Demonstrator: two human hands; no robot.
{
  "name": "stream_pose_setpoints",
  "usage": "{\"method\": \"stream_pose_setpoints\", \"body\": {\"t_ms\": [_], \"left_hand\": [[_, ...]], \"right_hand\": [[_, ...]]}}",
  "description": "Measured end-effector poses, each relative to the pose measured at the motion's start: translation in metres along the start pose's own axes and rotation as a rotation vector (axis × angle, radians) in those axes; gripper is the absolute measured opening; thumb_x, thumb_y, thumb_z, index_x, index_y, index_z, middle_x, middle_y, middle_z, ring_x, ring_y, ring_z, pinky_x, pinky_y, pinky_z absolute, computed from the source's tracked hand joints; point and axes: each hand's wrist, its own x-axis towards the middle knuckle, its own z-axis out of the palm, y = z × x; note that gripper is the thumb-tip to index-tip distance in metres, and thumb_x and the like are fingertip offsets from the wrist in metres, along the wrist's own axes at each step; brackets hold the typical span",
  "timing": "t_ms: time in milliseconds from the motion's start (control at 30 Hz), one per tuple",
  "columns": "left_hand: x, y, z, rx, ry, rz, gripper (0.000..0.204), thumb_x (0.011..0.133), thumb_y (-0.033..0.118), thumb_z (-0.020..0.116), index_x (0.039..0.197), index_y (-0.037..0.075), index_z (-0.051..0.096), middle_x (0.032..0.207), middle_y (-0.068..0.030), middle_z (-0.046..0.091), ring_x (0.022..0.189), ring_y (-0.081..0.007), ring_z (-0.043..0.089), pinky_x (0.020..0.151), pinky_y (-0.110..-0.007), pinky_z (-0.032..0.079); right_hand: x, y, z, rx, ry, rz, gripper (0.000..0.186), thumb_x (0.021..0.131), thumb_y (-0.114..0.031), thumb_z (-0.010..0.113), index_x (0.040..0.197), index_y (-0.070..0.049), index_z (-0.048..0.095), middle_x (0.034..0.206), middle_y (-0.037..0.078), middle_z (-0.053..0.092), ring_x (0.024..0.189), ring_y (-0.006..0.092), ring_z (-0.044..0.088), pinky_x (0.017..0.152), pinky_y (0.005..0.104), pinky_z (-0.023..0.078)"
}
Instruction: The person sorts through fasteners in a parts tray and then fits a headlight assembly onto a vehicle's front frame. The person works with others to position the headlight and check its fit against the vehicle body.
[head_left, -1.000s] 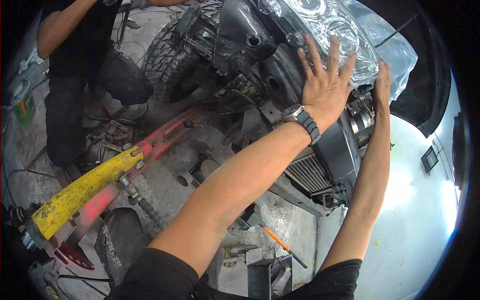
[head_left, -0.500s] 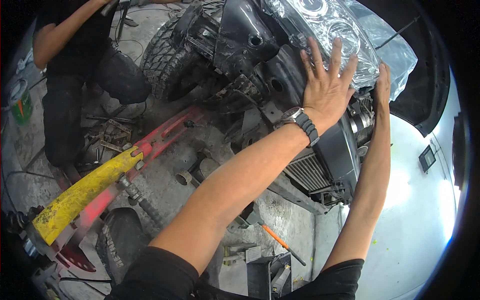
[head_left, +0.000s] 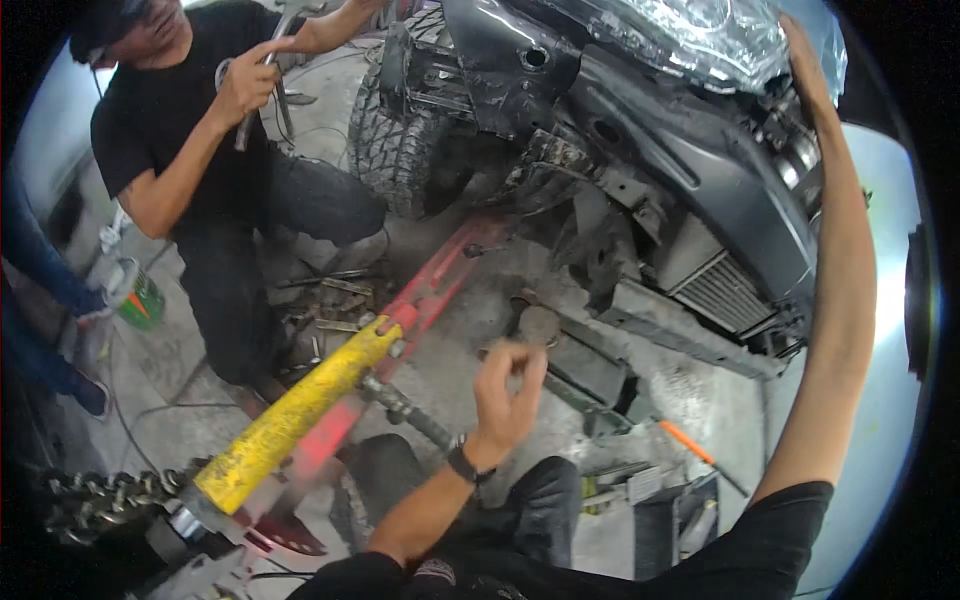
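Note:
A headlight (head_left: 690, 40), wrapped in clear shiny film, sits at the front corner of a dark vehicle body. My right hand (head_left: 808, 65) grips its outer edge, with the arm stretched up along the right side; part of the fingers is hidden behind the film. Away from the vehicle, my left hand (head_left: 508, 395) hangs in the air over the floor, slightly blurred. Its fingers are curled in and nothing shows between them. Below that hand's wrist are my dark trouser legs.
A red and yellow hydraulic ram (head_left: 310, 410) with a chain (head_left: 120, 500) slants across the left. Beyond it a co-worker (head_left: 200, 130) kneels by the tyre (head_left: 395, 150), holding a metal bar. An orange-handled tool (head_left: 690, 440) and a green can (head_left: 135, 295) stand out lower down.
My left hand has left the headlight and come down toward me, its spread fingers now curled. The right hand remains at the headlight's edge. The view has shifted left, showing more of the co-worker.

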Motion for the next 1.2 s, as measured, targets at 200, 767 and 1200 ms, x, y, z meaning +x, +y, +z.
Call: {"method": "stream_pose_setpoints", "body": {"t_ms": [200, 767, 1200], "left_hand": [[-0.091, -0.058, -0.046, 0.134, -0.562, -0.257, 0.022, 0.089, 0.021, 0.067, 0.096, 0.001, 0.065, 0.083, -0.0107, 0.062, 0.069, -0.0184, 0.057, 0.063, -0.032, 0.046], [-0.106, -0.074, -0.052, 0.226, -0.521, 0.093, 0.023, 0.087, 0.017, 0.068, 0.102, -0.001, 0.062, 0.092, -0.0142, 0.061, 0.079, -0.0263, 0.064, 0.071, -0.035, 0.053], [-0.108, -0.074, -0.041, 0.270, -0.465, 0.044, 0.017, 0.088, 0.016, 0.067, 0.094, 0.000, 0.063, 0.086, -0.0139, 0.062, 0.074, -0.0281, 0.062, 0.067, -0.036, 0.051]], "right_hand": [[-0.019, -0.058, 0.009, 0.169, -0.015, 0.060, 0.044, 0.102, -0.032, 0.039, 0.129, 0.000, 0.051, 0.129, 0.013, 0.053, 0.121, 0.0235, 0.048, 0.105, 0.0332, 0.035], [-0.014, -0.021, 0.015, -0.013, -0.015, 0.159, 0.057, 0.100, -0.044, 0.037, 0.139, -0.004, 0.045, 0.143, 0.015, 0.045, 0.134, 0.0264, 0.039, 0.112, 0.0338, 0.026], [-0.252, -0.180, 0.024, -0.242, 0.194, -0.184, 0.050, 0.095, -0.020, 0.056, 0.138, -0.001, 0.042, 0.136, 0.026, 0.045, 0.129, 0.0427, 0.039, 0.109, 0.0488, 0.030]]}}
